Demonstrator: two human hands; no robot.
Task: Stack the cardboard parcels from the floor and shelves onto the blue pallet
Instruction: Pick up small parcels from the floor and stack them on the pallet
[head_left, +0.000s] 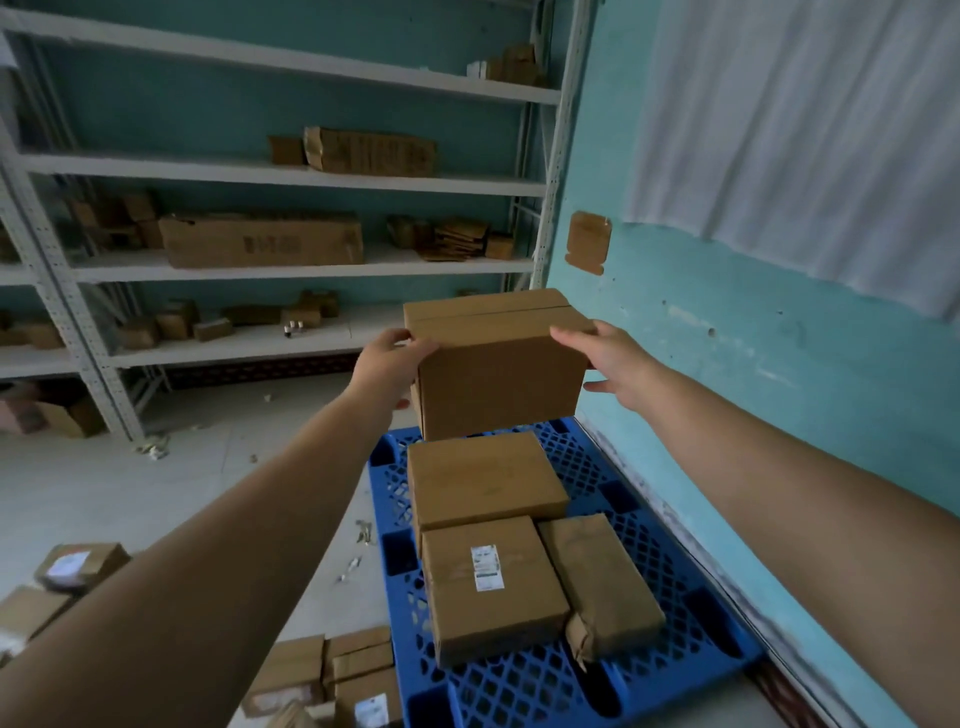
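Above the blue pallet (613, 691) — beside teal wall (727, 332) — both hands' fingers (569, 332) clasp a cardboard parcel (498, 364).

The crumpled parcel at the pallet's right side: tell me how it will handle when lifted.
The crumpled parcel looks softer than the squarer boxes: its wrapping is wrinkled and its near corner is torn and bulging, so it may sag or deform under a grip. That loose flap could probably tear further if pinched. It lies flat on the blue pallet, so tipping seems unlikely.
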